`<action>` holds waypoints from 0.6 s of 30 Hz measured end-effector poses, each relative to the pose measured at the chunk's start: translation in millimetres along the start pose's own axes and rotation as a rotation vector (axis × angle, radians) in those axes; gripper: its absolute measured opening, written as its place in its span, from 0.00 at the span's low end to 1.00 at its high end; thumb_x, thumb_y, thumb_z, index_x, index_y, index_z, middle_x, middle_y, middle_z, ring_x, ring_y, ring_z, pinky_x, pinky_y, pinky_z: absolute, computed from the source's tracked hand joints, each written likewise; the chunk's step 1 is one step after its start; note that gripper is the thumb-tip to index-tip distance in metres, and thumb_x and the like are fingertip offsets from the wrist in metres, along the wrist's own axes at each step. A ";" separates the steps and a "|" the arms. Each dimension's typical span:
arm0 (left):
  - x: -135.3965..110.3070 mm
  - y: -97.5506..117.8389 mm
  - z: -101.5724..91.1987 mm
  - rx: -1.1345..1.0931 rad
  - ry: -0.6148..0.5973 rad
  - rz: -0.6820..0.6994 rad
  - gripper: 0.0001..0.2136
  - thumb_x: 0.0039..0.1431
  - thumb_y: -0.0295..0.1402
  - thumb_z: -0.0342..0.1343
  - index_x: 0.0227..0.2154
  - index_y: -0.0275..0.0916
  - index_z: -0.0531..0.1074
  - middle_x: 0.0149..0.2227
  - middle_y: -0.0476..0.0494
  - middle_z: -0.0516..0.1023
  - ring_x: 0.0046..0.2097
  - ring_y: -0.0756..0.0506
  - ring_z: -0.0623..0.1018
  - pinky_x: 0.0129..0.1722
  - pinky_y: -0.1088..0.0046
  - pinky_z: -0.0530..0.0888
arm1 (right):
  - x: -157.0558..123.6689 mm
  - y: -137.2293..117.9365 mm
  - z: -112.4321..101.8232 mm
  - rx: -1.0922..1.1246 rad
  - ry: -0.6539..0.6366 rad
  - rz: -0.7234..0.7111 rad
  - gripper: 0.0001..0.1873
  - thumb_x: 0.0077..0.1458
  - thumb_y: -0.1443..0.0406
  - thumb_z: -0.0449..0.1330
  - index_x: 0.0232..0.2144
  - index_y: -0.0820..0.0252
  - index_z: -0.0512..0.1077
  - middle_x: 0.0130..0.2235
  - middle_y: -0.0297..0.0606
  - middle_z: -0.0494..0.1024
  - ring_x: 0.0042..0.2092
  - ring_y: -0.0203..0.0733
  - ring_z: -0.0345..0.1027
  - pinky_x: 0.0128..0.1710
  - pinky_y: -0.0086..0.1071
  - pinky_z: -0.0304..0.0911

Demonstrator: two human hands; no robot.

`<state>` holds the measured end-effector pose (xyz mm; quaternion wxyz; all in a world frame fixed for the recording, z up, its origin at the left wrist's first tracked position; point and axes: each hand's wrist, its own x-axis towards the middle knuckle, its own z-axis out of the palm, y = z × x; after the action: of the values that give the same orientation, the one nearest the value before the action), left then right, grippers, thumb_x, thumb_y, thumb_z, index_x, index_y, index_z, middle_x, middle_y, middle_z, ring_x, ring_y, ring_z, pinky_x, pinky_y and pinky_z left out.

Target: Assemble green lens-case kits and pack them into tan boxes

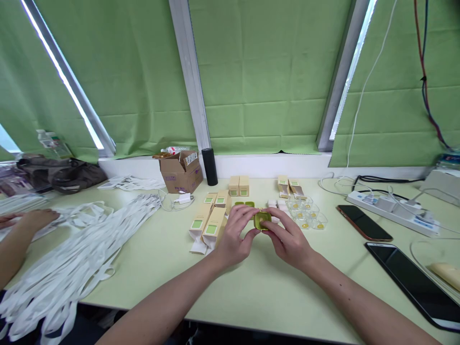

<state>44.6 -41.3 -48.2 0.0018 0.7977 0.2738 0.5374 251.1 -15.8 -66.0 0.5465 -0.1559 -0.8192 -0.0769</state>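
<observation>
Bare forearms [167,298] lead to the left hand [232,243] and right hand [293,242], their fingers [237,221] pinching a small green case [262,220] between them over the bench [266,292]; it looks light, stiff and smooth, likely best gripped by its outer edges

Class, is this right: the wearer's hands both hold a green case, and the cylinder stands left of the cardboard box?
Not quite: "left" is wrong. The head view shows the cylinder to the right of the cardboard box. The wearer's left hand and right hand do hold a green case.
</observation>
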 end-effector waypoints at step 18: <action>-3.7 -6.3 2.2 -0.082 0.058 -0.200 0.15 0.69 0.39 0.64 0.55 0.44 0.77 0.50 0.38 0.81 0.55 0.38 0.77 0.56 0.57 0.76 | 2.4 -4.6 0.1 0.111 0.040 0.167 0.30 0.70 0.69 0.61 0.70 0.51 0.63 0.63 0.50 0.78 0.66 0.57 0.73 0.61 0.55 0.77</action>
<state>42.7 -36.9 -54.2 0.0801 0.7497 0.3299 0.5680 248.6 -19.7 -63.6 0.5750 -0.1916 -0.7954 0.0116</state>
